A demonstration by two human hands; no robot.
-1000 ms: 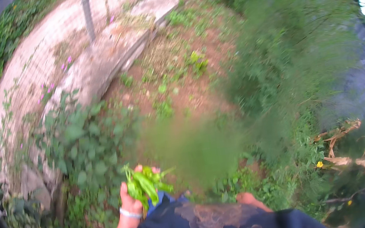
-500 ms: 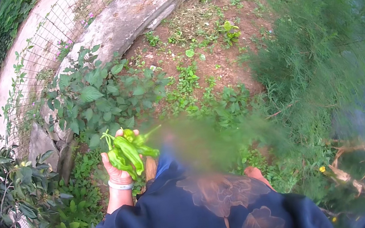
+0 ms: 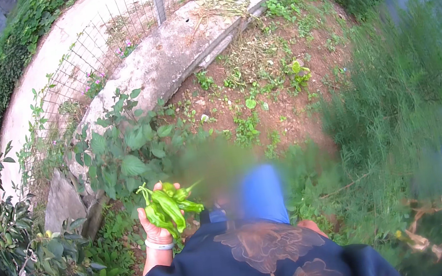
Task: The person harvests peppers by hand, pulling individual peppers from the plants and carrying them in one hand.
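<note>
My left hand (image 3: 156, 230) is closed around several long green peppers (image 3: 170, 207), held up at the left in front of my body. The peppers are bright green and wrinkled, with thin stems sticking out at the top and right. A pale band (image 3: 159, 245) circles that wrist. Beyond the dark shirt's edge, a small patch of bare skin (image 3: 313, 228) shows on the right, part of my right arm or hand. Its fingers are hidden, so what it holds does not show. A leafy plant (image 3: 127, 151) grows just past the peppers.
A low concrete wall (image 3: 148, 63) curves across the upper left beside a wire fence (image 3: 101, 47). Reddish soil (image 3: 292, 119) with small weeds lies ahead. Feathery green foliage (image 3: 394, 85) crowds the right, and a leafy shrub (image 3: 50, 252) the left. A stone slab (image 3: 65, 202) leans near the wall.
My view has shifted, so the wall, plants and left hand sit lower and farther right. Blue trousers show more at the front. The left hand still grips the peppers.
</note>
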